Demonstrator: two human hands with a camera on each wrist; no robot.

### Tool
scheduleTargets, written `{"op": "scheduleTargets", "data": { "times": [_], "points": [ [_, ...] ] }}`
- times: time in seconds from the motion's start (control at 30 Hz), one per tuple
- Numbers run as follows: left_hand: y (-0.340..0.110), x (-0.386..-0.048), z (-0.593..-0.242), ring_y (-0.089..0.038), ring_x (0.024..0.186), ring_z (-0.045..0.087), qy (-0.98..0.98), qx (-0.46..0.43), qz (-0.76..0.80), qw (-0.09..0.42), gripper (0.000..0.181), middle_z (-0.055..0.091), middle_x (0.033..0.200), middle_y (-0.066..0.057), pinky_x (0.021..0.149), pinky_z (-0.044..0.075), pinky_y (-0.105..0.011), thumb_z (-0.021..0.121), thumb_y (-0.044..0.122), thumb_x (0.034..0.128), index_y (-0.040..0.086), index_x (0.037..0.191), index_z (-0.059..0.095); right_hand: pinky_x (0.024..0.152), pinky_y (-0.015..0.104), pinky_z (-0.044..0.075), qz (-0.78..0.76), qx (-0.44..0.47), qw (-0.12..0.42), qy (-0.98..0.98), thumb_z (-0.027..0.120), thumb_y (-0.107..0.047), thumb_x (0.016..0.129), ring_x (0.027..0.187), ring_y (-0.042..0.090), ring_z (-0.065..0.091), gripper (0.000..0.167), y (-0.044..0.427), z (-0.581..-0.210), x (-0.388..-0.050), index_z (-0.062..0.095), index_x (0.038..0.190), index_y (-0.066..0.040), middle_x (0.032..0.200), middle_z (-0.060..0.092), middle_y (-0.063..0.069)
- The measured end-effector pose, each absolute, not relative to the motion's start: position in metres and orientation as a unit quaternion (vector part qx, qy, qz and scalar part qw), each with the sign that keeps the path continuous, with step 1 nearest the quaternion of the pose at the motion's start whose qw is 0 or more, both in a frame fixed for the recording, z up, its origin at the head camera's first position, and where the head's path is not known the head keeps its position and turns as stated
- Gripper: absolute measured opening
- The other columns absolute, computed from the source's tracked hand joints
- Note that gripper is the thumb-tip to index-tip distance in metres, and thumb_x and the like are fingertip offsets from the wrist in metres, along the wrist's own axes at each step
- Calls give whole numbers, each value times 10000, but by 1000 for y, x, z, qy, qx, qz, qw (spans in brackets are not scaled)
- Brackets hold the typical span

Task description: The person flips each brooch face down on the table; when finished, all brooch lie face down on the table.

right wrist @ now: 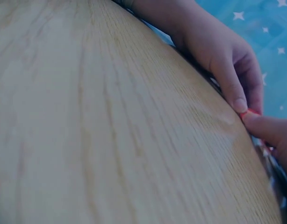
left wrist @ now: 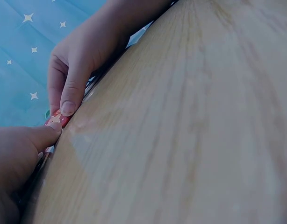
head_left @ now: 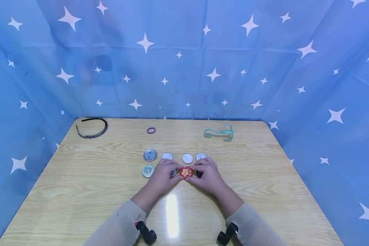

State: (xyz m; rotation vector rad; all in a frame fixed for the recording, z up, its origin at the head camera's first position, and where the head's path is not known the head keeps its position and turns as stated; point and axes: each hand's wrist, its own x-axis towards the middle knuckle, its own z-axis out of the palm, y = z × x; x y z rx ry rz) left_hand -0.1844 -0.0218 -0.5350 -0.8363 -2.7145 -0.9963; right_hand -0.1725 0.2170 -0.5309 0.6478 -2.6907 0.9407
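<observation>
A round red badge (head_left: 186,172) with a yellow flower-like design lies at the middle of the group, between both hands. My left hand (head_left: 164,173) pinches its left edge between thumb and fingers. On its other side my right hand (head_left: 207,176) pinches the right edge. In the left wrist view the red badge (left wrist: 58,117) shows between the thumbs, low over the wooden table. Behind the hands lie white discs, among them one disc (head_left: 187,158) in plain sight. A dark round piece (head_left: 199,174) is partly hidden by the right hand.
Left of the hands lie a grey metal-backed badge (head_left: 150,155) and a teal printed badge (head_left: 148,171). Farther back are a black toothed headband (head_left: 93,135), a purple ring (head_left: 151,130) and a turquoise hooked item (head_left: 219,132). A blue star-printed curtain (head_left: 178,68) surrounds the wooden table (head_left: 80,191).
</observation>
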Motion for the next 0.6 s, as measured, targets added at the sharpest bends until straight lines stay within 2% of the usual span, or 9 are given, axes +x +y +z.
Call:
{"op": "scheduleTargets", "data": {
  "times": [0.17,0.4,0.6],
  "points": [
    [-21,-184,-535,-198,1123,596,-900,-273,-333,67,358,758,1142,39,1043,465,-414,901,324,877,183,1192,806,986,507,421,333,208,104,-914,1005,-341,743,1081,191,566,379,217,-530,-173,866,1044,-159,992,708,-88],
    [-20,-186,-536,-170,1069,611,-893,-283,-339,88,167,774,1057,72,998,483,-381,880,237,907,206,1066,839,920,480,429,346,232,123,-901,974,-192,778,1014,174,583,128,215,-531,-173,873,856,-203,887,708,-153],
    [-21,-185,-535,-166,1077,606,-894,-277,-341,83,187,773,1065,77,1005,483,-384,879,253,909,211,1087,838,929,467,436,346,230,119,-902,970,-194,787,1015,157,579,119,214,-530,-173,872,850,-219,880,700,-170]
  ]
}}
